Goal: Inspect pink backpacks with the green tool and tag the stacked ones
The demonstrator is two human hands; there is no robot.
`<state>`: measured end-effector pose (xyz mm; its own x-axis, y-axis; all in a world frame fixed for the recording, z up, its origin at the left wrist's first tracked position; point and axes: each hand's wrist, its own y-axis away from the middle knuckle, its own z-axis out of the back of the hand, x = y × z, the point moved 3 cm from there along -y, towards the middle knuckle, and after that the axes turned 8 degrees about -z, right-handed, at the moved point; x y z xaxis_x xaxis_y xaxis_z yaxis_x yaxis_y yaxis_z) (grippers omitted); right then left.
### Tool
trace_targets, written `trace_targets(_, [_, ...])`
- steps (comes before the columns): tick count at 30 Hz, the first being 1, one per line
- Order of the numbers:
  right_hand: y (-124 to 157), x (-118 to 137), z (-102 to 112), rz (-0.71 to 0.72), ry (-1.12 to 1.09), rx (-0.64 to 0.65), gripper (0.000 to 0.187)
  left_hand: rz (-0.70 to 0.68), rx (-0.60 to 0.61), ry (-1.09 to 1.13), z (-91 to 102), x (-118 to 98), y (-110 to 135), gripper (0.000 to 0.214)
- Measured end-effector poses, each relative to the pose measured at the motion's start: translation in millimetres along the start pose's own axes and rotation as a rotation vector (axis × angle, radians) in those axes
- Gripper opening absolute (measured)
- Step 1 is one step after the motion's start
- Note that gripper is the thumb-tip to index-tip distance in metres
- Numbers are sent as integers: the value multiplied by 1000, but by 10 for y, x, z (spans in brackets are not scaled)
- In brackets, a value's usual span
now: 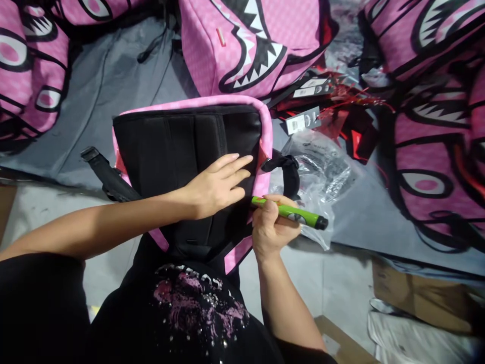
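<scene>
A backpack (170, 151) lies with its black back panel up and its pink edging showing around it, at the edge of the grey-covered surface against my body. My left hand (223, 184) rests flat on the black panel, fingers stretched toward the right edge. In my right hand (273, 227), beside that pink edge, is a slim bright green tube (290, 212) with a black end, marker-like in shape; its exact kind is unclear. Black straps with buckles stick out on the left (109, 174) and right (290, 174) of the backpack.
Another pink backpack (250, 45) with a toothed mouth print stands just beyond. More pink backpacks lie at far left (34, 65) and right (428, 167). Clear plastic bags (322, 167) and tags (303, 121) with red strings lie to the right. Cardboard (413, 293) is below right.
</scene>
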<state>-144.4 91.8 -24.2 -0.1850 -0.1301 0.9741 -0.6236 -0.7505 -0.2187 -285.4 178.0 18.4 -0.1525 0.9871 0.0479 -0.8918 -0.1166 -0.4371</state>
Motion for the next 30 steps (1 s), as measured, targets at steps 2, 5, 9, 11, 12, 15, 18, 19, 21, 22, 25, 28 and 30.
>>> trace_targets(2, [-7,-23,26,-17,46,11,20,3,8,4,7,-5,3,17])
trace_targets(5, [-16,-22,40,-11,130,36,21,-6,13,-1,14,-14,0,17])
trace_targets(9, [-37,14,43,46,255,58,23,-5,6,-13,15,-14,-5,19])
trace_targets(11, [-46,30,49,68,304,52,24,4,16,-13,21,-14,-13,19])
trace_targets(12, [-49,36,49,76,328,54,25,11,26,-10,24,-14,-18,19])
trace_targets(15, [-50,54,39,101,388,65,27,29,57,-4,33,-15,-32,20])
trace_targets(18, [-50,80,29,126,411,38,26,33,54,-6,39,-18,-42,24])
trace_targets(19, [-51,87,21,128,414,42,26,35,54,-3,39,-19,-43,25])
trace_targets(21, [-56,98,3,129,434,76,26,47,73,12,34,-17,-46,24])
trace_targets(22, [-59,103,-3,133,452,91,26,55,89,20,30,-16,-47,24])
trace_targets(25, [-68,130,1,172,492,92,22,75,139,27,18,-11,-49,26])
trace_targets(28, [-69,158,5,221,517,92,18,77,160,19,7,-11,-46,27])
trace_targets(30, [-69,167,8,223,530,81,18,82,160,22,-3,-11,-40,28])
